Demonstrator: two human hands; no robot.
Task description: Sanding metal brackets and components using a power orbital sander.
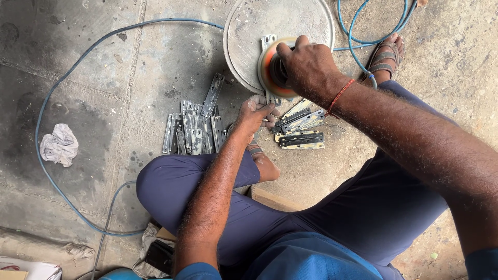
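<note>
Hands — right grips sander | left pinches metal strip at disc rim

A white package with red markings lies at the bottom-left corner.

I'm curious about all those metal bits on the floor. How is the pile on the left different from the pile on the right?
The left pile holds more strips, crowded mostly lengthwise side by side; the right pile holds few, lying crosswise. The left pile looks plain dusty grey; the right pile shows dark middles with pale edges. The left hand sits between them, nearer the right pile. Both are flat metal strips with holes.
</note>
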